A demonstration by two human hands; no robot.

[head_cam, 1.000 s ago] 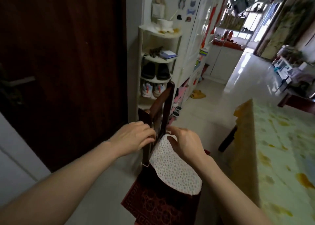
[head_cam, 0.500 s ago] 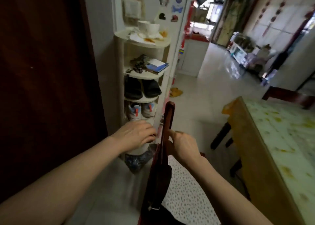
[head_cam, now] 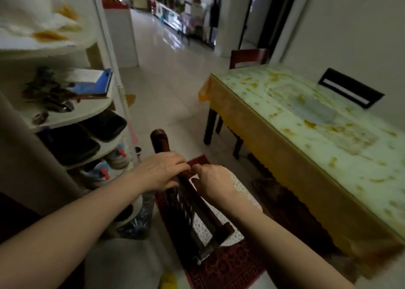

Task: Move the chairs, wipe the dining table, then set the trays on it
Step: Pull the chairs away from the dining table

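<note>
Swung beside the shoe rack [head_cam: 92,122], the chair [head_cam: 184,192] ran lengthwise between left hand [head_cam: 161,171] and right hand [head_cam: 213,184]; fingers of both clenched its backrest, worktop [head_cam: 252,122] rightward.

hands: 2, left hand [head_cam: 161,171], right hand [head_cam: 213,182] | chairs: 2, dark wooden chair [head_cam: 188,203] in grip, second chair [head_cam: 248,56] beyond table | table [head_cam: 311,113]: 1 | shoe shelf [head_cam: 92,113]: 1 | blue notebook [head_cam: 93,84]: 1

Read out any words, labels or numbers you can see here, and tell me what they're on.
No text can be read.
Blue booklet on the shoe rack: cover too blurred to show any wording.
Black plaque on the wall by the dining table: only a plain white stripe, no letters.
</note>
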